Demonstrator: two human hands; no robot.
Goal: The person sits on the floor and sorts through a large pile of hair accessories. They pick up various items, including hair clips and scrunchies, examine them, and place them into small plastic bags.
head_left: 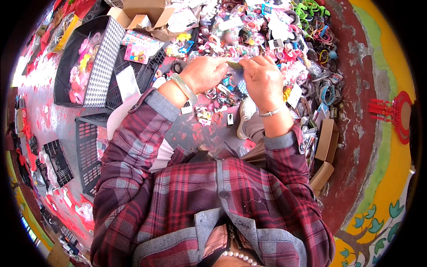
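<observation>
My left hand and my right hand are raised in front of me, over a heap of small hair accessories. Between them is a small pale green speckled strip, pinched at its two ends by my fingers and thumbs. Its exact kind is too small to make out. Below my hands, a loose cluster of hair ties lies on the floor, with a small black-and-white tag beside it.
To the left stands a black bin with a houndstooth side, holding pink items. Black plastic crates are near it. An open cardboard box is at the far left. Green bands lie far right; cardboard boxes line the right.
</observation>
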